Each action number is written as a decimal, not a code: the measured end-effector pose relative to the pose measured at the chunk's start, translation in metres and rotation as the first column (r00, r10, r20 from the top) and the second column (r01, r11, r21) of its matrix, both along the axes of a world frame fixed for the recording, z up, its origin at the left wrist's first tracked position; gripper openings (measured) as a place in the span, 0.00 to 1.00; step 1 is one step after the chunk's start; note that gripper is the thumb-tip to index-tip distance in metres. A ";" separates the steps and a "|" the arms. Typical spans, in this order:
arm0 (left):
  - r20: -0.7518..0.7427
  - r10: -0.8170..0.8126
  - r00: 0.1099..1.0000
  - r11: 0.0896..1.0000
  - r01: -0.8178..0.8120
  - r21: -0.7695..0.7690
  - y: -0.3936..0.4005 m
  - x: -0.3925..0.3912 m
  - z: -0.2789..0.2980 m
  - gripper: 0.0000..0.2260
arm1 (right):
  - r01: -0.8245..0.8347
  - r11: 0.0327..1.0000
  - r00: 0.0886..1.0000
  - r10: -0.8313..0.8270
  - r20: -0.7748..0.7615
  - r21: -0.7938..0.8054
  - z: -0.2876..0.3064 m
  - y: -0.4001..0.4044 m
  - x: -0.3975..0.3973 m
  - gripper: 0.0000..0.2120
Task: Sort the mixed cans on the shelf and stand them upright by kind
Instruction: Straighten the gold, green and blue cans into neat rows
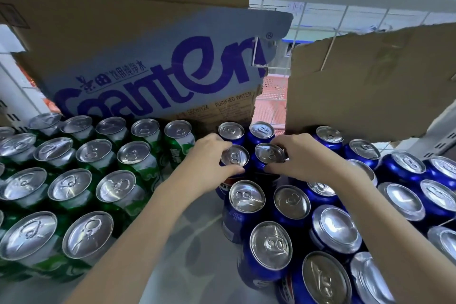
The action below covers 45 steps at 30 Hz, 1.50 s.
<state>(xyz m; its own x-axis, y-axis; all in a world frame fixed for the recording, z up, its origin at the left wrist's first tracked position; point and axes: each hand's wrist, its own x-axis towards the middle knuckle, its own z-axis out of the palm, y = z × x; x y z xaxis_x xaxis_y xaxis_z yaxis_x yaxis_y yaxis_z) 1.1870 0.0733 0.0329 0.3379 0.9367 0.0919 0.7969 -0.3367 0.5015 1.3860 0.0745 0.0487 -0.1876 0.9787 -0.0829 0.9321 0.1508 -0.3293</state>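
On a pale shelf (197, 242) fronting torn brown cardboard boxes (370, 76): left hand (209, 163) fingers curled round one upright blue aluminium can (234, 155), right hand (303, 158) fingers pinching its tilted blue neighbour (269, 153), touching, green aluminium cans (93, 180) well apart leftward.

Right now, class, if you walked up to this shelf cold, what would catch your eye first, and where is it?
The two hands meeting mid-shelf: the left hand grips one blue can by its top, the right hand grips the blue can beside it. Next, the colour split: upright green cans massed on the left, blue cans on the right, a bare strip between. Behind them stands a torn cardboard box with big purple lettering.
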 end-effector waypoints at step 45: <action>0.031 -0.160 0.987 0.987 0.160 -0.016 -0.076 -0.009 -0.007 0.30 | -0.218 0.974 0.957 0.200 0.209 0.065 -0.001 -0.090 0.003 0.34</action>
<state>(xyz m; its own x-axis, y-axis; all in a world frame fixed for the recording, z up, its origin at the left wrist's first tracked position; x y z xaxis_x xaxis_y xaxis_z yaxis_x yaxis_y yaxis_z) 1.1779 -0.0026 0.0261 0.4809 0.8725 0.0869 0.7183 -0.4489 0.5315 1.3885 -0.0154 0.0480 -0.3771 0.9245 -0.0567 0.9221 0.3689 -0.1166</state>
